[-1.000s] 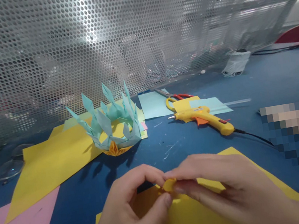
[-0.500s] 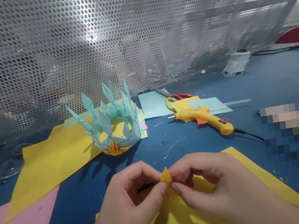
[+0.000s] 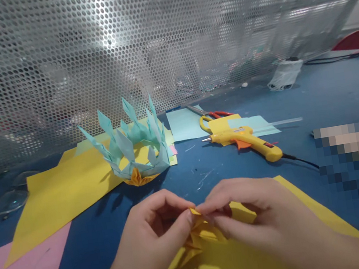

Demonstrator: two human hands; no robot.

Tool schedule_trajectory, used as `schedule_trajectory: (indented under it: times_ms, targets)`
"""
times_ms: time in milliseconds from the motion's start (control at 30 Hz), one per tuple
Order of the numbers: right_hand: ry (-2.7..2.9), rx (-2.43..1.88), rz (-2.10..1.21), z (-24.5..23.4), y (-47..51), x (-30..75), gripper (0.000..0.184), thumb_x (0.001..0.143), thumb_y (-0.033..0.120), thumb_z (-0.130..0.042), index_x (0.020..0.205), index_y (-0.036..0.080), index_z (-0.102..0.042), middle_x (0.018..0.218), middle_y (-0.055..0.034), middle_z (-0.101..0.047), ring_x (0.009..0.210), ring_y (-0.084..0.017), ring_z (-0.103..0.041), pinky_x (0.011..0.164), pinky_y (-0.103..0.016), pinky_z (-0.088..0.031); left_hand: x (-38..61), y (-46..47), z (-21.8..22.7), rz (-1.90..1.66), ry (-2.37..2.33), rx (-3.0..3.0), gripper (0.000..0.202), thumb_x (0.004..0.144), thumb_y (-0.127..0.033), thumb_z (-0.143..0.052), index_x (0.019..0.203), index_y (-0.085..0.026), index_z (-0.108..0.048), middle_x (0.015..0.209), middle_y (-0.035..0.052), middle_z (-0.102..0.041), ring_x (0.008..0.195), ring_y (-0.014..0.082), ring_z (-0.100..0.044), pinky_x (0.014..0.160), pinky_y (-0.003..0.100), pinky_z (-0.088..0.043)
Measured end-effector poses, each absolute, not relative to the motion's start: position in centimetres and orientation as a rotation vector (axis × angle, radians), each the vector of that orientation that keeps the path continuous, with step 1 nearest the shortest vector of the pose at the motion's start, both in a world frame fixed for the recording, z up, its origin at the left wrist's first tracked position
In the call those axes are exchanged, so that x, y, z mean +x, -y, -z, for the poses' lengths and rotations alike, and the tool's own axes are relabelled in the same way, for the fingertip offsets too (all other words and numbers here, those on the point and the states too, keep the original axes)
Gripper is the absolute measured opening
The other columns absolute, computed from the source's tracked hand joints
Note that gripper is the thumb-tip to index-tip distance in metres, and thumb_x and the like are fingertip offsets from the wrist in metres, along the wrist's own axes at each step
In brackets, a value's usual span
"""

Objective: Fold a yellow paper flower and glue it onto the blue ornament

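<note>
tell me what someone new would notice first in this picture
A newcomer's eye would probably fall first on the spiky light-blue paper crown, standing left of centre on the picture's far side of the hands. Next might come the yellow glue gun, lying on the blue table to the crown's right. At the front, the left hand and right hand meet at a small folded yellow paper piece.

Passable tabletop (image 3: 184, 174) beyond fingers (image 3: 216, 197), paper crown (image 3: 125, 145) blocking left, glue gun (image 3: 230, 136) right

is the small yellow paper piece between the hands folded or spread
Folded; the yellow paper piece shows angled creases between the left hand and right hand.
</note>
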State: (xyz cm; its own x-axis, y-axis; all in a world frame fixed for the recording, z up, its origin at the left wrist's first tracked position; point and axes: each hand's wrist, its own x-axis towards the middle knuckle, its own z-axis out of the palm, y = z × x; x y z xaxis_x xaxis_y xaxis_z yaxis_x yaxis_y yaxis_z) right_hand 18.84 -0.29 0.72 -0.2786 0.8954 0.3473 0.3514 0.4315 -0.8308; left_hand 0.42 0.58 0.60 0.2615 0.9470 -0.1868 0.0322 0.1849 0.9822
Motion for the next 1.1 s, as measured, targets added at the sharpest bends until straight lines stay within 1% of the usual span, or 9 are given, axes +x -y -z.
schedule_trajectory:
  times_ms: [133, 300, 400, 533, 767, 833, 933, 1000, 1100]
  targets:
    - [1.909, -0.973, -0.732, -1.17, 0.12, 19.27, 0.018, 0.081, 0.009, -0.061, 0.083, 0.020, -0.074, 0.076, 0.0001, -0.075, 0.068, -0.009, -0.068, 0.063, -0.015, -0.053, 0.32, -1.10, -0.86, -0.857, -1.033, 1.046, 0.006, 0.072, -0.024, -0.079, 0.074, -0.022, -0.074, 0.064, -0.0049, -0.070, 0.056, 0.0048, -0.060, 0.053, 0.009, -0.046]
    - [1.823, -1.093, -0.798, -1.16, 0.01, 19.25, 0.015, 0.081, 0.013, -0.061, 0.078, 0.023, -0.072, 0.074, 0.0024, -0.074, 0.067, -0.010, -0.068, 0.064, -0.015, -0.053, 0.34, -1.23, -0.87, -0.849, -1.047, 0.958, 0.014, 0.067, -0.027, -0.084, 0.079, -0.025, -0.078, 0.077, -0.0025, -0.077, 0.070, 0.0084, -0.067, 0.065, 0.012, -0.052]
    - [1.743, -1.139, -0.881, -0.84, 0.05, 19.11, 0.013, 0.081, 0.018, -0.062, 0.076, 0.025, -0.071, 0.073, 0.0041, -0.074, 0.068, -0.010, -0.068, 0.063, -0.015, -0.053, 0.35, -1.29, -0.77, -0.828, -1.038, 0.911, 0.016, 0.062, -0.029, -0.087, 0.074, -0.023, -0.078, 0.074, -0.0019, -0.078, 0.067, 0.0087, -0.068, 0.064, 0.013, -0.052]
    - [1.710, -1.174, -0.959, -0.63, 0.30, 18.90, 0.014, 0.081, 0.019, -0.061, 0.082, 0.027, -0.073, 0.077, 0.0037, -0.074, 0.069, -0.012, -0.068, 0.064, -0.018, -0.053, 0.18, -1.37, -0.72, -0.806, -1.047, 0.909, 0.017, 0.061, -0.031, -0.088, 0.070, -0.021, -0.077, 0.068, -0.0020, -0.076, 0.061, 0.0081, -0.066, 0.059, 0.014, -0.050]
    - [1.828, -1.133, -0.829, -1.22, 0.30, 19.03, 0.016, 0.080, 0.014, -0.060, 0.078, 0.024, -0.072, 0.069, 0.0028, -0.071, 0.063, -0.011, -0.064, 0.060, -0.019, -0.051, 0.41, -1.32, -1.46, -0.758, -1.018, 0.933, 0.009, 0.063, -0.019, -0.086, 0.063, -0.019, -0.077, 0.060, -0.0026, -0.074, 0.053, 0.0047, -0.060, 0.051, 0.010, -0.044]
    - [1.840, -1.133, -0.802, -1.29, 0.26, 19.12, 0.013, 0.079, 0.015, -0.063, 0.076, 0.024, -0.071, 0.068, 0.0024, -0.071, 0.061, -0.011, -0.064, 0.059, -0.019, -0.051, 0.54, -1.38, -1.57, -0.744, -0.995, 0.949, 0.008, 0.063, -0.017, -0.085, 0.064, -0.018, -0.077, 0.062, -0.0018, -0.074, 0.056, 0.0060, -0.062, 0.054, 0.011, -0.047]
    - [1.791, -1.169, -0.830, -1.30, 0.27, 19.05, 0.012, 0.077, 0.016, -0.063, 0.072, 0.023, -0.071, 0.067, 0.0021, -0.073, 0.061, -0.012, -0.065, 0.057, -0.018, -0.052, 0.57, -1.49, -1.42, -0.739, -0.998, 0.959, 0.008, 0.066, -0.016, -0.083, 0.072, -0.019, -0.078, 0.069, -0.0004, -0.077, 0.063, 0.0082, -0.066, 0.059, 0.012, -0.049]
    - [1.768, -1.200, -0.871, -1.27, 0.28, 18.94, 0.012, 0.077, 0.016, -0.062, 0.075, 0.024, -0.072, 0.068, 0.0024, -0.073, 0.062, -0.012, -0.066, 0.058, -0.018, -0.053, 0.47, -1.49, -1.20, -0.753, -1.018, 0.958, 0.010, 0.067, -0.016, -0.083, 0.074, -0.020, -0.078, 0.072, -0.0009, -0.077, 0.066, 0.0089, -0.067, 0.062, 0.013, -0.050]
    - [1.747, -1.207, -0.905, -1.23, 0.20, 18.84, 0.014, 0.078, 0.017, -0.063, 0.080, 0.025, -0.075, 0.070, 0.0027, -0.074, 0.064, -0.012, -0.067, 0.059, -0.018, -0.053, 0.25, -1.38, -0.96, -0.768, -1.030, 0.960, 0.010, 0.065, -0.015, -0.084, 0.068, -0.020, -0.076, 0.068, -0.0025, -0.076, 0.064, 0.0081, -0.066, 0.062, 0.013, -0.050]
